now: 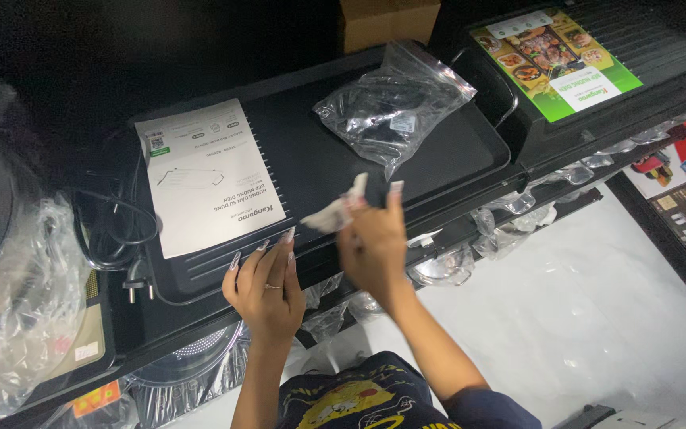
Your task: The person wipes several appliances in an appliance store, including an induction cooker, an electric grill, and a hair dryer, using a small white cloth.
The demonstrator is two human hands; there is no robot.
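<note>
A: On the black grill plate (406, 151), front edge, our right hand (373, 246) pinches a white tissue (333, 213), wad trailing left.
B: And our left hand (265, 286)?
A: Empty, fingers spread, touching the edge just beside; right is on it.

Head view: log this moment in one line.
left hand: on black grill tray edge | right hand: pinching white cloth
</note>
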